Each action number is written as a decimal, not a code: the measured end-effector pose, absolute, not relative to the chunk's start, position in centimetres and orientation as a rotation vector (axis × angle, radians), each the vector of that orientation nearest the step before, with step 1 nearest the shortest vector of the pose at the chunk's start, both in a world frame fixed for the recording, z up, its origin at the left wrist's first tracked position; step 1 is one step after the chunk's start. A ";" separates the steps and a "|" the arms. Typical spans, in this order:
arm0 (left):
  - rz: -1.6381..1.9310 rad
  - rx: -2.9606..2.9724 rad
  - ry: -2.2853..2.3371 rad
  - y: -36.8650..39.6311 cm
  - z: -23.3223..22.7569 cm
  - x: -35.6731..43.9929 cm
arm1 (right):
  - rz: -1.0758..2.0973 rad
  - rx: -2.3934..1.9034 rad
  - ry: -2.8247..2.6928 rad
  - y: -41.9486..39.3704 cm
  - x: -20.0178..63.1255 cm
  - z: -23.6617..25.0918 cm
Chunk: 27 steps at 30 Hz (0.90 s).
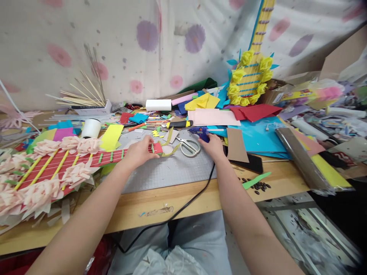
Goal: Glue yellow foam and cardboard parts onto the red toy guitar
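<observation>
Both hands crowded: left hand [139,151] grips red guitar neck [114,156], right hand [212,146] seemingly grasps glue gun [200,132].

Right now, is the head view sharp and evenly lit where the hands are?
Head view: sharp and evenly lit around the left hand, right hand and scissors; no harsh glare; edges bend and smear, especially the lower right corner.

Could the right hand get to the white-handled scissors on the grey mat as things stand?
Probably yes. The right hand rests on the blue glue gun, right beside the scissors, which lie uncovered on the grey mat with nothing between them.
</observation>
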<state>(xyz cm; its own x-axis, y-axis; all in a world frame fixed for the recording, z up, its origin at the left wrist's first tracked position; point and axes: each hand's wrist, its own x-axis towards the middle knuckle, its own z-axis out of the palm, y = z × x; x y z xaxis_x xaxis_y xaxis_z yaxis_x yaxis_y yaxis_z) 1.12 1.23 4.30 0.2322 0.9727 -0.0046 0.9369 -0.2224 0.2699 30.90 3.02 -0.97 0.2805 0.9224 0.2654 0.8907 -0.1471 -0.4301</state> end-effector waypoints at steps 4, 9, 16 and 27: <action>0.241 2.282 1.744 1.1 5.7 0.7 | 0.205 -2.030 -1.594 3.3 30.8 -1.2; 0.295 2.279 1.624 1.4 7.6 0.0 | 0.312 -1.901 -1.353 3.2 30.9 -1.2; 0.471 2.077 1.610 3.1 11.9 -1.8 | 0.700 -1.198 -0.884 1.8 28.9 3.1; 0.373 1.884 1.595 5.4 18.0 -4.0 | 1.278 -0.875 -0.870 -3.6 16.5 6.2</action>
